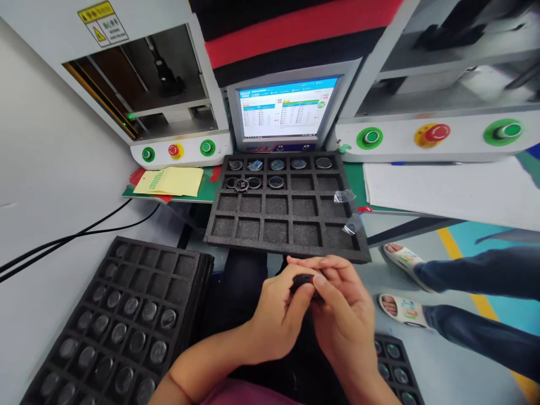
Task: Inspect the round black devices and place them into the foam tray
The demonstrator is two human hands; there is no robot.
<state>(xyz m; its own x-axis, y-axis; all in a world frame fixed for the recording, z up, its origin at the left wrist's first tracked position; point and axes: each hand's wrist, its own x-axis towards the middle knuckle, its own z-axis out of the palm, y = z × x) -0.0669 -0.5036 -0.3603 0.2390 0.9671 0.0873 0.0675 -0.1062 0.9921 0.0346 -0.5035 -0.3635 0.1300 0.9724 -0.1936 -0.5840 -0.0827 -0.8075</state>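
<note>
My left hand and my right hand meet in front of the foam tray, both closed around a small black watch case. Its edge shows a bit of red by my right thumb; the fingers hide most of it. Just beyond my hands lies the black foam tray, its back row filled with round watch cases. In the second row, one watch with a lit face rests across the divider between two others. Clear film pieces stick to the tray's right side.
A stack of foam trays with watch cases stands at left. A lit monitor sits between two machines with green and red buttons. Yellow paper and white sheets flank the tray. Another person's legs are at right.
</note>
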